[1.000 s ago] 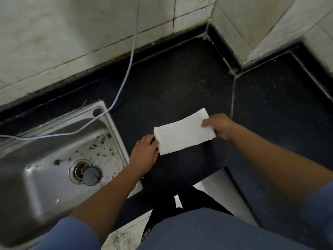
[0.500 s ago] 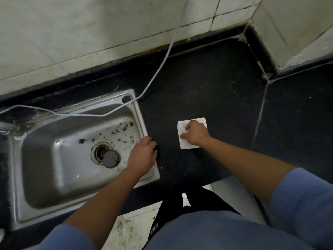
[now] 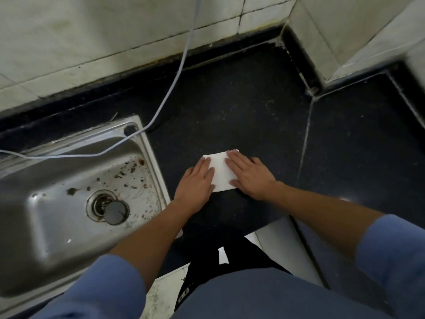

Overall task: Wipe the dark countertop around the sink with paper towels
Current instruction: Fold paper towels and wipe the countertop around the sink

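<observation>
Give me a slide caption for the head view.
Both hands, left hand and right hand, press a paper towel flat on the countertop beside the sink.

Dim, soft light; wide-angle bending and blur toward the edges.

Pale tiled walls (image 3: pixel 96 40), stained, meeting at a corner; black skirting strip (image 3: pixel 230 50); light floor tiles (image 3: pixel 279 245); dim lighting.
</observation>
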Motion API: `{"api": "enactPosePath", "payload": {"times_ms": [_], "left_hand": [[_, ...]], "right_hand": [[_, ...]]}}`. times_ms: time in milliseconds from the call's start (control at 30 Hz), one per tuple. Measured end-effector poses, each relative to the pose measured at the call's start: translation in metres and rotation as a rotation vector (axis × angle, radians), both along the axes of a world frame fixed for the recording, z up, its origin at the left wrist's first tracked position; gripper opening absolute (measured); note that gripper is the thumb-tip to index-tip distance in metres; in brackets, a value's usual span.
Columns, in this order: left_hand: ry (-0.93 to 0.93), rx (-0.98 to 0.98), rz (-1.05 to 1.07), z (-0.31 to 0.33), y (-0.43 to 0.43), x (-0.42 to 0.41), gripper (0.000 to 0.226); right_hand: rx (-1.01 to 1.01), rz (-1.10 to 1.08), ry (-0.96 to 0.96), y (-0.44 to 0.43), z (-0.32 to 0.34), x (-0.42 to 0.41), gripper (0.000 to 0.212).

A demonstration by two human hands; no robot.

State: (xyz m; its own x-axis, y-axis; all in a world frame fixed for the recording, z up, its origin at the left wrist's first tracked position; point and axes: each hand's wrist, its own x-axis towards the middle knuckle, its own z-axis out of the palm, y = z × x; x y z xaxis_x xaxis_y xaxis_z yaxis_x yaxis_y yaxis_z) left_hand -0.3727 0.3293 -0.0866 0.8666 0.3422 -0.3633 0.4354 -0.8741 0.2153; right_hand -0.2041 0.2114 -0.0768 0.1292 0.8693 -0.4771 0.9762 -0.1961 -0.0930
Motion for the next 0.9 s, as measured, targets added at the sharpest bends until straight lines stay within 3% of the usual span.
{"api": "enactPosePath", "payload": {"times_ms": [333,500,600,767,900], "left_hand": [[0.017,0.008,0.036,0.003,0.003,-0.010,0.053],[-0.077,0.020,0.229,0.019,-0.007,-0.035,0.044],[-0.121,0.067,0.328,0.022,-0.014,-0.058,0.036],[-0.115,0.071,0.478,0.023,-0.032,-0.093,0.031],[-0.129,0.059,0.540,0.028,-0.038,-0.107,0.025]], "right_hand": [[-0.043,0.108,-0.054,-0.008,0.000,0.023,0.068],[0.077,0.076,0.012,0.042,0.019,0.021,0.060],[-0.045,0.060,0.034,0.071,0.018,0.013,0.066],[-0.230,-0.009,0.137,0.093,0.014,0.004,0.037],[-0.207,-0.099,0.296,0.090,0.012,0.000,0.023]]}}
